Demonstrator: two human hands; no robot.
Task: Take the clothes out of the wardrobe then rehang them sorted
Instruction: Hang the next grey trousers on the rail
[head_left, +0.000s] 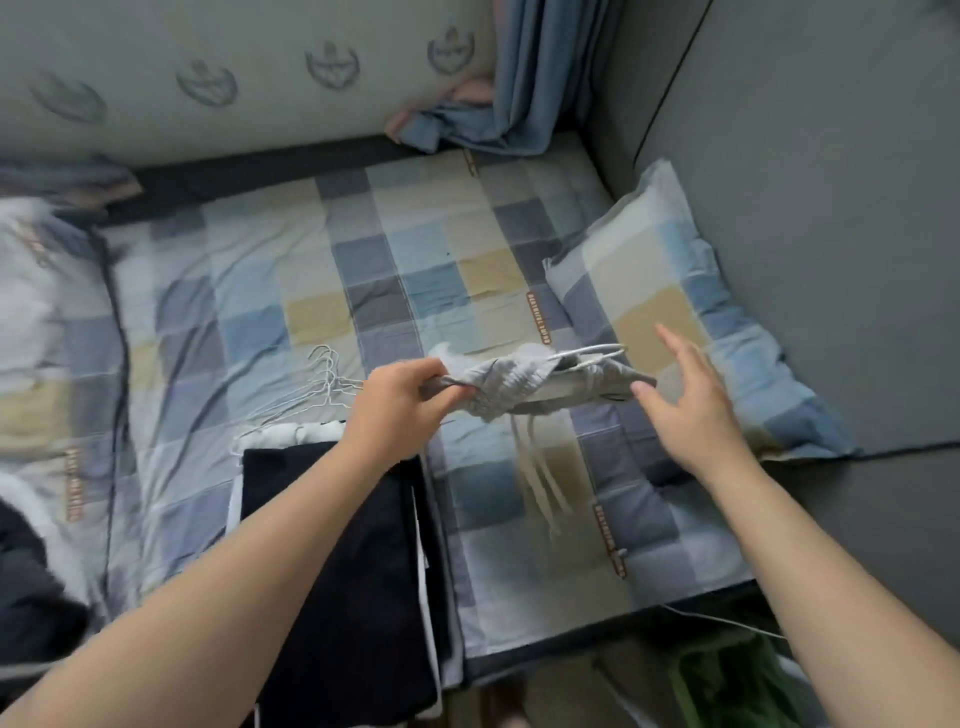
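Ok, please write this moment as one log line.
left hand: grips grey garment | right hand: open, by garment | hangers: lying on bed | dark clothes: stacked on bed

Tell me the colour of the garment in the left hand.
Light grey garment with pale drawstrings, held by the left hand; head view.

Soft, even, dim daylight with faint shadows — motion blur at the left edge, wide-angle bending at the borders.

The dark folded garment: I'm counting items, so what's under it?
Under the dark garment, a white garment peeks out along its far and right edges; anything else beneath is covered.
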